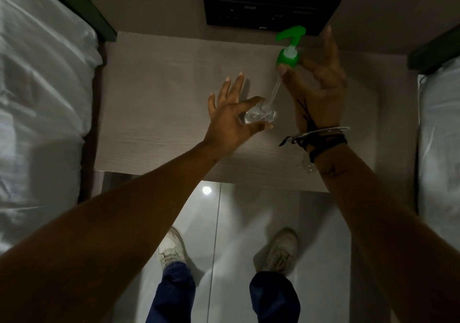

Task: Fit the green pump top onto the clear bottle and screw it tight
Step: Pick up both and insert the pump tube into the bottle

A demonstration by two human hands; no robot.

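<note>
The clear bottle [258, 117] stands on a pale wooden nightstand [154, 113], seen from above. My left hand [229, 118] grips it between thumb and forefinger, other fingers spread. My right hand [318, 83] pinches the green collar of the green pump top [288, 51] with thumb and forefinger. The pump is lifted above the bottle and tilted. Its clear dip tube [272, 93] slants down, and its lower end reaches the bottle's mouth. The collar is well apart from the bottle's neck.
A black socket panel [268, 9] is on the wall behind the nightstand. White-sheeted beds flank it, one on the left [37, 98] and one on the right [440, 136]. A small clear object [307, 164] lies near the nightstand's front edge under my right wrist. My feet stand on glossy floor tiles below.
</note>
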